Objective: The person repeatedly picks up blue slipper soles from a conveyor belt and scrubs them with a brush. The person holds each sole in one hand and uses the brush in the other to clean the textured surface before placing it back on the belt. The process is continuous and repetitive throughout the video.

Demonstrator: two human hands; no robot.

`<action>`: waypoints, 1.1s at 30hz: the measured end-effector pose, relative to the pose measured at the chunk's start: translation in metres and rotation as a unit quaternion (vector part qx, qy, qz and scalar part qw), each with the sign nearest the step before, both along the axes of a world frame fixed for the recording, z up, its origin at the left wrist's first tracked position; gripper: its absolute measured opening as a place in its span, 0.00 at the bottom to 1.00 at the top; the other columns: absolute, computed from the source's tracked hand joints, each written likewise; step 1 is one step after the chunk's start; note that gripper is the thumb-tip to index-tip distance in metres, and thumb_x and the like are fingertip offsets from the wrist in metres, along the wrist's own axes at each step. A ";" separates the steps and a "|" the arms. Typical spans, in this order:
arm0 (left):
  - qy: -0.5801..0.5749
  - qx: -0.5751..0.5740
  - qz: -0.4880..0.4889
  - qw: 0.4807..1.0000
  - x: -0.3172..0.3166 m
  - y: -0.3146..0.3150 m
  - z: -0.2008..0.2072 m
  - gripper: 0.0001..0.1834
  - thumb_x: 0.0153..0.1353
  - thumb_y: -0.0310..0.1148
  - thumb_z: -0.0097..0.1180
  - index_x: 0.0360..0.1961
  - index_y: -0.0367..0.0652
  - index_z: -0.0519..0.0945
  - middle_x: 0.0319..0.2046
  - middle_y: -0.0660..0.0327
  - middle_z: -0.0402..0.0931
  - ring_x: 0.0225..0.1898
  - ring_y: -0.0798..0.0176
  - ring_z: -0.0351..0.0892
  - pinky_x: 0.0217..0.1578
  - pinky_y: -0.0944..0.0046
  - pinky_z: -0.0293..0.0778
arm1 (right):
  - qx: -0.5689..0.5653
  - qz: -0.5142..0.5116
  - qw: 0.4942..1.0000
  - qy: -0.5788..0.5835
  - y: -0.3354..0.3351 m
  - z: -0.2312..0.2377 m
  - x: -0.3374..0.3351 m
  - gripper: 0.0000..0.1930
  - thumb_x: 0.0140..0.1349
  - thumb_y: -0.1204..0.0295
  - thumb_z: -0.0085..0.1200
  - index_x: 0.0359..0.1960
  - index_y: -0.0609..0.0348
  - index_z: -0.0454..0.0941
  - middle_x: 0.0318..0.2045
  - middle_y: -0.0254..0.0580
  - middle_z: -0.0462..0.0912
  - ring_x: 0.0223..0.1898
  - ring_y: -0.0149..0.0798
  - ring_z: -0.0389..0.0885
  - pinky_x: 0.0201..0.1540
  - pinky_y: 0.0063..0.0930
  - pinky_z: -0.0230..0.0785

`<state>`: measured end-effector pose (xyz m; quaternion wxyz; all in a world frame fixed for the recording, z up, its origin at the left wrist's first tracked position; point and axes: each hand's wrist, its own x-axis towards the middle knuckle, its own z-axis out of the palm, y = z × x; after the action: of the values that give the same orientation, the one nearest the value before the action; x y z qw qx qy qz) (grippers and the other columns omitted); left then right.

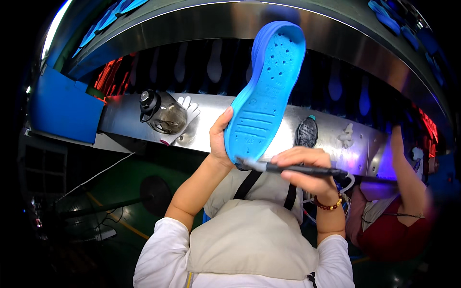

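Sole [264, 103] is held by left hand [220, 137] over near edge of bench [329, 144]; brush [273, 167] is gripped by right hand [309, 157], tip at sole's near end. Brushing is judged unfinished; treated and untreated areas cannot be distinguished.

Small moulded characters [250, 141] mark a blue shoe sole [263, 108] near its lower edge, fainter lettering [272, 86] midway up.

From the head of the person [249, 240], the single view looks down and slightly forward, quite near to the left hand [221, 137] and right hand [314, 181], its wide lens bending the metal table [122, 115].
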<state>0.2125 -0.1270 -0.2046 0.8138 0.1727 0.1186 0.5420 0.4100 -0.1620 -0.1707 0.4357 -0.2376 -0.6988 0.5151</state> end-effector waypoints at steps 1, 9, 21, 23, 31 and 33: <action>0.002 -0.008 -0.006 1.000 0.000 0.001 0.002 0.28 0.61 0.46 0.35 0.53 0.33 0.65 0.47 0.48 0.70 0.45 0.54 0.74 0.49 0.56 0.69 | 0.010 -0.029 0.999 -0.026 -0.001 -0.001 -0.001 0.10 0.44 0.82 0.57 0.31 0.66 0.78 0.32 0.49 0.80 0.37 0.42 0.80 0.41 0.28 0.71; -0.004 -0.065 -0.165 0.984 -0.008 0.011 0.003 0.28 0.59 0.44 0.41 0.53 0.32 0.64 0.46 0.45 0.70 0.45 0.50 0.74 0.45 0.52 0.72 | 0.106 0.066 0.990 -0.072 -0.006 0.006 0.002 0.10 0.43 0.79 0.61 0.31 0.62 0.79 0.33 0.44 0.81 0.38 0.41 0.80 0.40 0.29 0.71; 0.312 -0.082 -0.294 0.900 -0.016 0.002 0.009 0.32 0.56 0.46 0.50 0.53 0.32 0.64 0.44 0.46 0.69 0.41 0.58 0.74 0.35 0.64 0.75 | 0.077 0.122 0.962 -0.230 0.005 0.000 0.024 0.08 0.49 0.77 0.54 0.33 0.58 0.78 0.35 0.41 0.80 0.38 0.41 0.79 0.39 0.27 0.71; 0.367 -0.043 -0.310 0.876 -0.017 0.001 0.010 0.33 0.56 0.48 0.49 0.54 0.32 0.64 0.45 0.47 0.69 0.40 0.57 0.75 0.36 0.63 0.74 | 0.163 0.158 0.923 -0.311 0.005 0.007 0.025 0.09 0.48 0.79 0.55 0.33 0.59 0.77 0.34 0.42 0.80 0.37 0.41 0.79 0.39 0.27 0.72; 0.397 -0.015 -0.288 0.872 -0.027 0.001 0.017 0.34 0.55 0.48 0.48 0.54 0.30 0.62 0.48 0.43 0.67 0.46 0.54 0.72 0.43 0.62 0.71 | 0.067 0.103 0.954 -0.274 0.013 -0.003 0.044 0.11 0.46 0.82 0.57 0.34 0.63 0.78 0.36 0.45 0.80 0.41 0.41 0.79 0.44 0.28 0.71; 0.434 -0.052 -0.255 0.862 -0.031 -0.001 0.011 0.35 0.54 0.48 0.49 0.54 0.29 0.63 0.47 0.42 0.67 0.46 0.54 0.72 0.44 0.62 0.71 | 0.056 0.120 0.959 -0.251 0.018 0.007 0.050 0.11 0.46 0.82 0.58 0.34 0.63 0.78 0.36 0.45 0.80 0.40 0.41 0.79 0.44 0.28 0.71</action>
<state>0.1817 -0.1281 -0.1937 0.7974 0.3724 0.4399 0.1785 0.4601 -0.1441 -0.1637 0.1942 -0.2491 -0.8370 0.4469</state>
